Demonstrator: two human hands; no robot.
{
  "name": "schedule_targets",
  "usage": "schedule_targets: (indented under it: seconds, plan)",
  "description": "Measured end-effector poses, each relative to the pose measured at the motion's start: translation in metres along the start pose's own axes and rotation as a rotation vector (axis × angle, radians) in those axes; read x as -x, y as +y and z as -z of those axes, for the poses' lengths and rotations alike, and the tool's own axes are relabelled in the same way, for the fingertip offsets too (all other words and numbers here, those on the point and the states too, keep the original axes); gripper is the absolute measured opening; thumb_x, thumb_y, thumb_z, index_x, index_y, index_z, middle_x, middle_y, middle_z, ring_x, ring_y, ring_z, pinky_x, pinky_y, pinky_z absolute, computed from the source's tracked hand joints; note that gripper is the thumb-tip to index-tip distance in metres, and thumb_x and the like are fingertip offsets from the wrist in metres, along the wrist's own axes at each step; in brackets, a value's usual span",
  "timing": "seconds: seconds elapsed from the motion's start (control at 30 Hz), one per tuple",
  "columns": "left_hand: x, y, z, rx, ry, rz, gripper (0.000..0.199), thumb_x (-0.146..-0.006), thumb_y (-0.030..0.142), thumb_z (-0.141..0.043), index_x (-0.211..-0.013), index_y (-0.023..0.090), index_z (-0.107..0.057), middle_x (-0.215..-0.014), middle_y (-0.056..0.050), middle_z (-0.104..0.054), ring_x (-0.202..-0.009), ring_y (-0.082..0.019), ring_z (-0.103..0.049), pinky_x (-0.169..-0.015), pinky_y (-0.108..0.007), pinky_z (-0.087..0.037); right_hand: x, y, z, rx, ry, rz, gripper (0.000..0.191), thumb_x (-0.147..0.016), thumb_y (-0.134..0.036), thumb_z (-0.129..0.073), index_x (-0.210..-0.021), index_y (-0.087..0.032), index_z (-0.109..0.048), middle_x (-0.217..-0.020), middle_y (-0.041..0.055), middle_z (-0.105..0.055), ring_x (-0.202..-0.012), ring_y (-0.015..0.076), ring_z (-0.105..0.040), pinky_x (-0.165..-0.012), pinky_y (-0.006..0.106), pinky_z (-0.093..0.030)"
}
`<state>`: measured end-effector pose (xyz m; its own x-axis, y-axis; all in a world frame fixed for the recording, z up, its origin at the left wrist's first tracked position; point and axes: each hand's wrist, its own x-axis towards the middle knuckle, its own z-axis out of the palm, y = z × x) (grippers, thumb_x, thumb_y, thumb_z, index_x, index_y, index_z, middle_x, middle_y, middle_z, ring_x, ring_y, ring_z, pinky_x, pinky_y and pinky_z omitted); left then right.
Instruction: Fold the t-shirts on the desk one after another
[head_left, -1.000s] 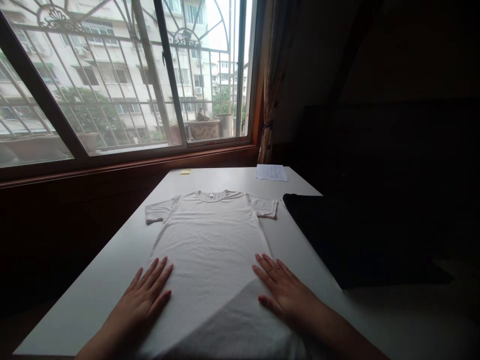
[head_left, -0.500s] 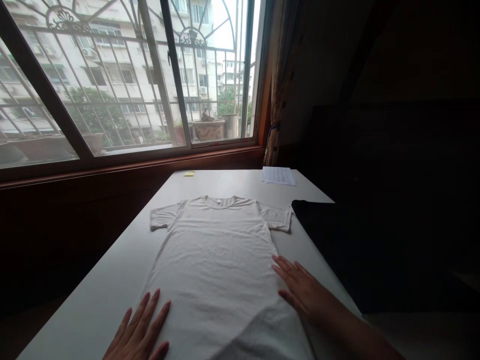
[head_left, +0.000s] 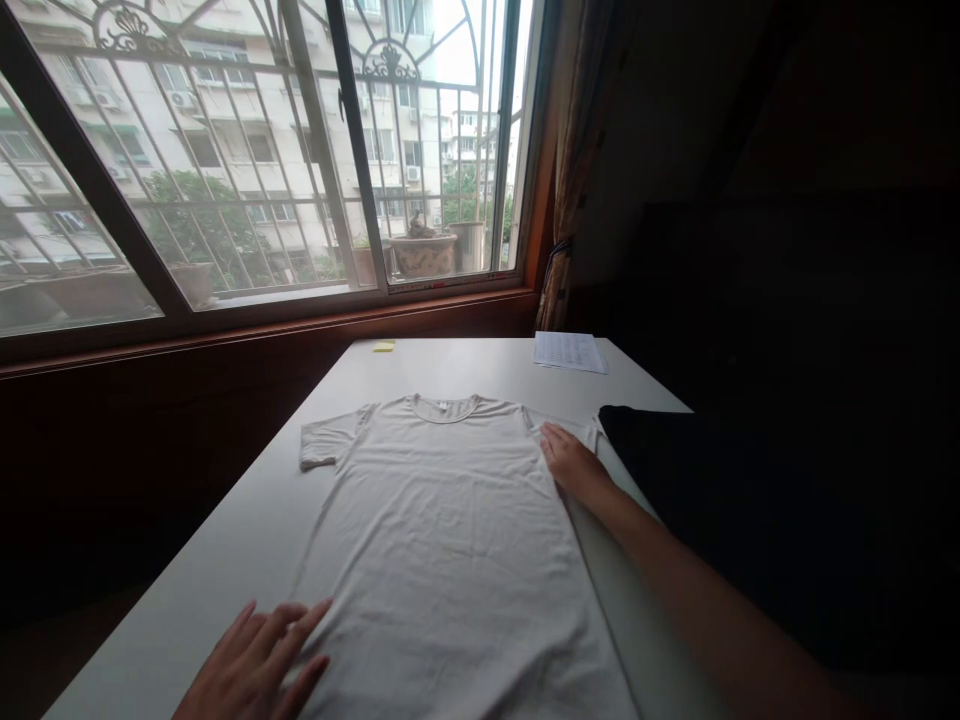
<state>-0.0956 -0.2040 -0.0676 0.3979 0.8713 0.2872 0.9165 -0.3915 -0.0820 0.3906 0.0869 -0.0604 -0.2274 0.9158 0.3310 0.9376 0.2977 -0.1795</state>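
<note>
A white short-sleeved T-shirt (head_left: 457, 510) lies spread on the white table, its round neckline toward the far end and small creases across its front. My right hand (head_left: 574, 462) rests at the shirt's right side where the sleeve begins, fingers stretched and close together, covering part of that sleeve. Down at the lower left edge of the shirt is my left hand (head_left: 262, 655), its fingers apart and slightly bent, the fingertips over the fabric. The bottom of the shirt runs out of view.
On the far end of the white table (head_left: 187, 580) are a yellow sticky note (head_left: 384, 346) and some printed papers (head_left: 570, 352). Dark cloth (head_left: 697, 490) lies at the right edge. Behind stand a barred window (head_left: 285, 180) and a tied curtain (head_left: 559, 260).
My right hand has slid up the shirt's right side to the sleeve. My left hand has shifted slightly down and left, its fingers more bent. The shirt's lower right part lies flatter.
</note>
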Motion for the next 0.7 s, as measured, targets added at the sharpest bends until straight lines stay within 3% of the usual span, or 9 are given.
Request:
schedule_targets:
  seconds: [0.13,0.27,0.37,0.5,0.7]
  plan:
    - [-0.077,-0.030,0.007,0.097,0.010,0.160,0.047,-0.103,0.045,-0.042,-0.148,0.035,-0.049,-0.148,-0.003,-0.055,-0.131,-0.024,-0.056,-0.108,-0.042,-0.050,-0.009,-0.001,-0.019,0.023,-0.007,-0.025,0.052,-0.100,-0.022,-0.030,-0.141,-0.002,-0.055,-0.150,0.0210,-0.051,-0.143,0.0285,-0.043,-0.120,0.045,-0.032]
    - [-0.163,-0.069,-0.024,0.166,0.012,0.236,0.057,-0.105,0.045,-0.029,-0.150,0.015,-0.047,-0.159,-0.014,-0.041,-0.146,-0.028,-0.038,-0.120,-0.046,-0.034,-0.006,-0.003,-0.028,0.058,-0.037,-0.080,0.054,-0.100,-0.029,-0.033,-0.146,-0.006,-0.051,-0.155,0.0174,-0.046,-0.145,0.0297,-0.039,-0.121,0.046,-0.030]
    - [-0.206,-0.098,-0.053,0.144,-0.071,0.434,0.063,-0.105,0.043,-0.025,-0.153,0.006,-0.038,-0.162,-0.020,-0.035,-0.151,-0.032,-0.028,-0.121,-0.050,-0.026,-0.005,-0.003,-0.030,0.091,-0.078,-0.115,0.056,-0.102,-0.034,-0.030,-0.150,-0.011,-0.046,-0.159,0.0128,-0.042,-0.147,0.0279,-0.036,-0.122,0.046,-0.027]
    - [-0.221,-0.121,-0.073,0.127,-0.186,0.585,0.070,-0.103,0.053,-0.021,-0.157,0.010,-0.031,-0.166,-0.018,-0.026,-0.153,-0.036,-0.022,-0.119,-0.061,-0.021,-0.004,-0.003,-0.029,0.115,-0.104,-0.123,0.056,-0.103,-0.036,-0.029,-0.153,-0.014,-0.043,-0.161,0.0108,-0.038,-0.149,0.0271,-0.033,-0.122,0.046,-0.024]
    - [-0.196,-0.133,-0.069,0.080,-0.256,0.650,0.081,-0.099,0.065,-0.015,-0.160,0.014,-0.024,-0.169,-0.015,-0.014,-0.155,-0.035,-0.013,-0.118,-0.065,-0.016,-0.003,-0.008,-0.025,0.102,-0.172,-0.079,0.058,-0.104,-0.037,-0.027,-0.156,-0.014,-0.038,-0.164,0.0092,-0.032,-0.151,0.0269,-0.028,-0.123,0.046,-0.022]
